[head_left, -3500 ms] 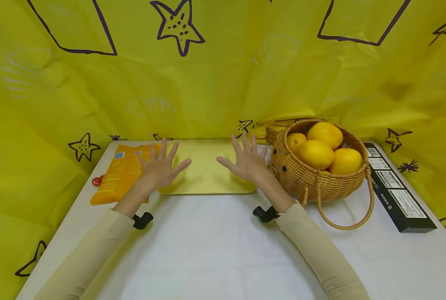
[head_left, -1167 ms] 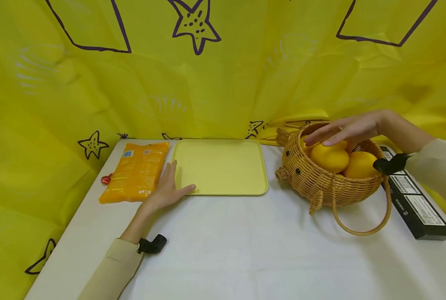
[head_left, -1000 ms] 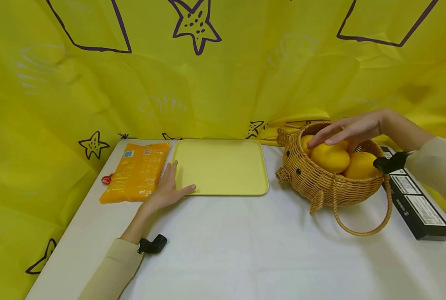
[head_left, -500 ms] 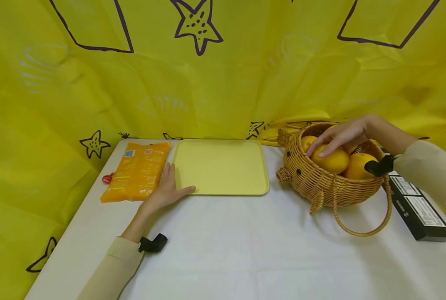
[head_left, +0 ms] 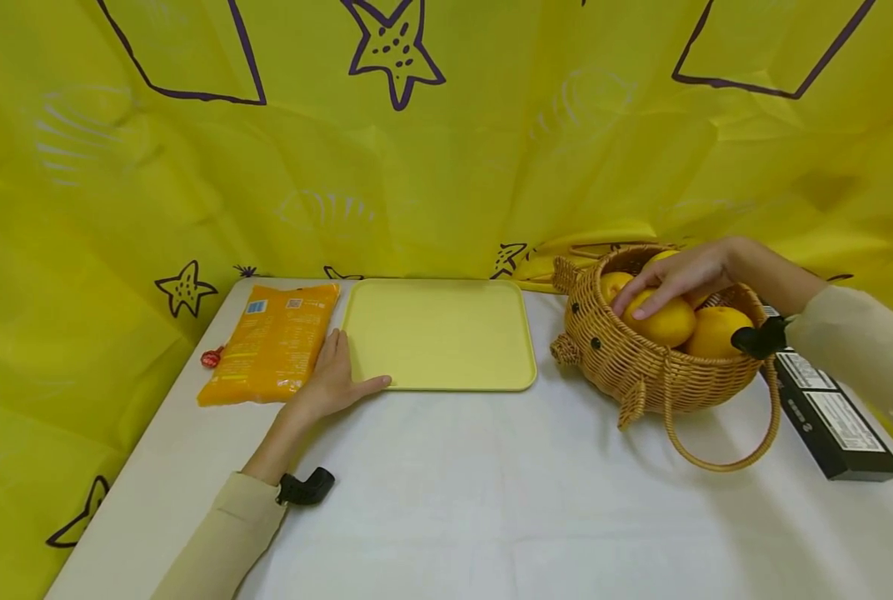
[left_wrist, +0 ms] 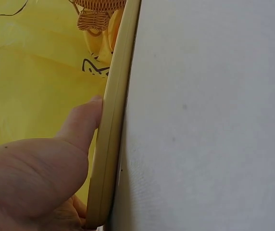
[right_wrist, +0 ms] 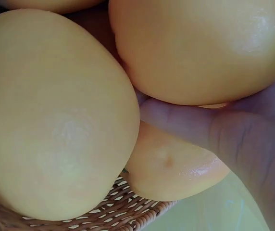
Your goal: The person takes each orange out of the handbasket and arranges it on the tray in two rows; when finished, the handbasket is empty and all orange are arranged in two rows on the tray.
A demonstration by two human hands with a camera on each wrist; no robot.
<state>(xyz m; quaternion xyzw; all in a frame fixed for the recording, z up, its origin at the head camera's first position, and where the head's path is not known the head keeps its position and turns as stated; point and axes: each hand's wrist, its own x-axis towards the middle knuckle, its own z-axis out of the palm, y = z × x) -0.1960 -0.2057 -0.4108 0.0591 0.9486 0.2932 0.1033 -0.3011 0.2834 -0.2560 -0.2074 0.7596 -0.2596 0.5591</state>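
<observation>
In the head view my left hand (head_left: 331, 379) lies at the near left corner of a pale yellow tray (head_left: 441, 337), fingers along its left side and thumb along its front edge. The left wrist view shows the thumb touching the tray's rim (left_wrist: 112, 120). My right hand (head_left: 682, 275) reaches into a wicker pig-shaped basket (head_left: 686, 383) of several large, smooth, mango-like yellow fruits. Its palm covers the back fruit (head_left: 666, 255) and its fingers curl down that fruit's left side. In the right wrist view the thumb (right_wrist: 181, 118) wedges between that fruit (right_wrist: 205, 48) and the front fruit (right_wrist: 56, 115).
An orange packet (head_left: 270, 346) lies left of the tray, with a red-wrapped candy (head_left: 211, 357) beside it. Right of the basket is a long black box (head_left: 829, 417). The basket's handle (head_left: 724, 462) hangs toward me. A yellow patterned cloth (head_left: 446, 183) stands behind the table.
Both hands were spread over the tray. The left has come down to the tray's near left corner; the right has moved over the basket, its fingers sinking between the fruits.
</observation>
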